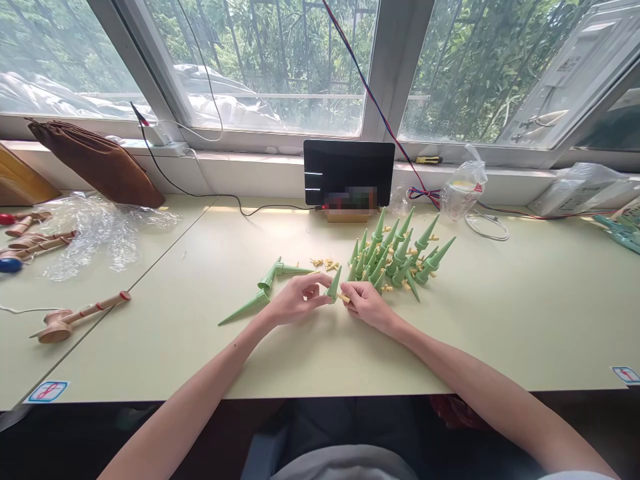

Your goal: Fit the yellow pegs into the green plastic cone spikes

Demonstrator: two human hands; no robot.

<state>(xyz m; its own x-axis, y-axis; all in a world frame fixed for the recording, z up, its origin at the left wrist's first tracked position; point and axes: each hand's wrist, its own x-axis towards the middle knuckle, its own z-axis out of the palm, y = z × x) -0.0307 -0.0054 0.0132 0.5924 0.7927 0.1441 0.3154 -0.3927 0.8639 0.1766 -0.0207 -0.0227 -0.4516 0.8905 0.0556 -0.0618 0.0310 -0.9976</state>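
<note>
My left hand (296,300) is closed on a green plastic cone spike (333,285), pinching it near its wide end. My right hand (367,303) is closed on a small yellow piece (343,298) held against that spike's base. Right behind my right hand stands a heap of several green spikes (400,257). Two more green spikes (260,290) lie to the left of my left hand. Small yellow pieces (325,263) are scattered just beyond my hands.
A dark tablet (349,172) stands on a holder at the back by the window sill. At the left are wooden kendama toys (75,317), crumpled clear plastic (95,230) and a brown pouch (97,163). A plastic bag (463,187) and cables lie at the right.
</note>
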